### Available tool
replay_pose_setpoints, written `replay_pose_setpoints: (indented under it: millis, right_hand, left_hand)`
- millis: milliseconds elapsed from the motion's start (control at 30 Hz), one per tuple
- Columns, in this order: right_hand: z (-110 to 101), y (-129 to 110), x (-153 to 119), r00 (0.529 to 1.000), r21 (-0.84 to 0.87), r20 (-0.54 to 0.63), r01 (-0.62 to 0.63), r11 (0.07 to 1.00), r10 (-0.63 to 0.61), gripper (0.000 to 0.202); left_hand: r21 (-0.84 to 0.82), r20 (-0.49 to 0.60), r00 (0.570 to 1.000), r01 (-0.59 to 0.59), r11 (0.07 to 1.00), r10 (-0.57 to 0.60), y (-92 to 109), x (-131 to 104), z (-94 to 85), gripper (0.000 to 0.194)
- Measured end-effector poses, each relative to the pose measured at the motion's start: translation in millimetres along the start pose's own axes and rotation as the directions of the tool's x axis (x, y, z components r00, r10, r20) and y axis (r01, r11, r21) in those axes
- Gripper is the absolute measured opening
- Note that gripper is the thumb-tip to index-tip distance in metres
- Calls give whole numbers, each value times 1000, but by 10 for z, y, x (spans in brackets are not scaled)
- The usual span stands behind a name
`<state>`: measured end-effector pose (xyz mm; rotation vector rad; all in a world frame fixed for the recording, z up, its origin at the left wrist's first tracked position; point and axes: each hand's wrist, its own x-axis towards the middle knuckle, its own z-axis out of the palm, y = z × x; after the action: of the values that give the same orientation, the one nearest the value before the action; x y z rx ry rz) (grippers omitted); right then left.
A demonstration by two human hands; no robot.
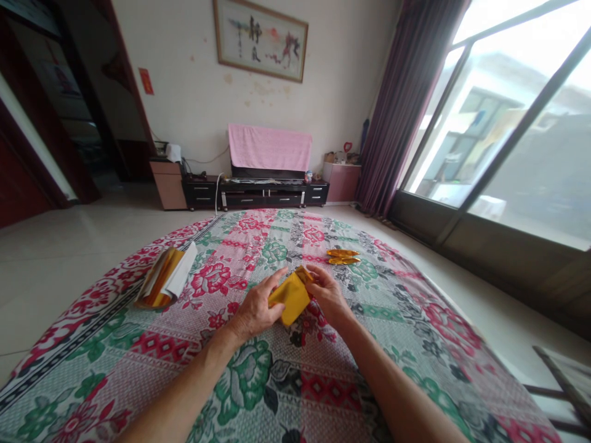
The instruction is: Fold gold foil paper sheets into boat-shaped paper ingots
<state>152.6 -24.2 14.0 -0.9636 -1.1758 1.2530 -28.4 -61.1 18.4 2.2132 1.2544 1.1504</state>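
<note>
Between my two hands is a folded sheet of gold paper (pixel 292 300), held just above the flowered cloth. My left hand (pixel 259 307) grips its left side, with the thumb lying across the front and the fingers behind. At the upper right corner, my right hand (pixel 327 294) pinches the paper, where a small flap (pixel 303 275) is bent over. Beyond my right hand, two shiny gold folded paper pieces (pixel 343 256), boat-like and pointed at the ends, lie side by side. To the left lies a curled stack of gold and white paper sheets (pixel 166 277).
The patterned cloth (pixel 249 375) covers the broad surface before me. Past its far edge stand a low black cabinet (pixel 263 198) and a pink cloth (pixel 270 146) draped over a screen. A wooden frame (pixel 561 375) stands at the lower right, below large windows.
</note>
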Motion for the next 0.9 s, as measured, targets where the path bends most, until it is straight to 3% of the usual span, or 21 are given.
replay_pose_setpoints:
  millis: [200, 467, 633, 733, 900]
  right_hand:
    - [-54, -10, -9, 997, -164, 75, 27, 986, -15, 47]
    - [-54, -3, -18, 994, -110, 103, 58, 992, -47, 48]
    - [-82, 25, -12, 986, -288, 157, -6, 958, 53, 22]
    - [-97, 18, -12, 990, -344, 139, 12, 939, 39, 21]
    - [-96, 18, -12, 992, -337, 122, 9, 942, 34, 26]
  left_hand:
    - [-84, -59, 994, 84, 993, -89, -78, 12, -40, 52]
    - [-101, -138, 982, 113, 988, -127, -260, 26, -17, 20]
    - [1, -165, 977, 135, 991, -133, -289, 19, 11, 17]
    - [56, -161, 980, 125, 991, -115, -285, 20, 18, 18]
    - [6, -168, 976, 143, 990, -140, -237, 21, -8, 18]
